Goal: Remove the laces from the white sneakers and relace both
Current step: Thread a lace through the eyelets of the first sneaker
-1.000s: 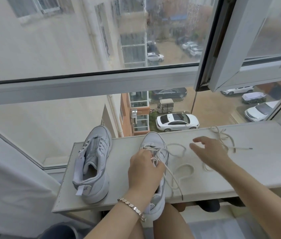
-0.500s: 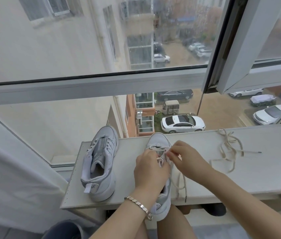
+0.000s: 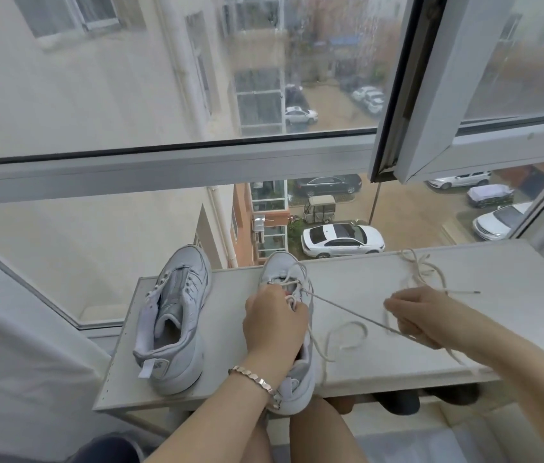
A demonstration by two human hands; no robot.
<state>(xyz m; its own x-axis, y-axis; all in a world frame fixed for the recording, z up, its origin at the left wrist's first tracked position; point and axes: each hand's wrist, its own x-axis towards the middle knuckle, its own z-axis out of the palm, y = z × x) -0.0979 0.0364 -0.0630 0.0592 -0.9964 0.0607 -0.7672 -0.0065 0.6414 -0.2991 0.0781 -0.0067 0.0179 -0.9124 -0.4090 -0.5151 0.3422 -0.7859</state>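
Two white sneakers stand on a pale board [image 3: 464, 335] by the window. The left sneaker [image 3: 177, 322] has no lace in it. My left hand [image 3: 274, 322] grips the upper of the right sneaker [image 3: 284, 265] near its lowest eyelets. From those eyelets a white lace [image 3: 344, 311] runs taut to my right hand [image 3: 421, 315], which pinches it out to the right. The slack of that lace loops on the board between my hands. A second loose lace [image 3: 421, 269] lies tangled at the board's far right.
The board's front edge is just above my knees. Window glass and its frame [image 3: 163, 172] rise right behind the shoes, and an open sash [image 3: 431, 88] hangs at upper right. A white curtain [image 3: 13, 345] hangs at the left.
My right hand went from open over the board to the sneaker's eyelets, took the lace and pulled it out to the right until it is taut. The left hand stayed on the sneaker.
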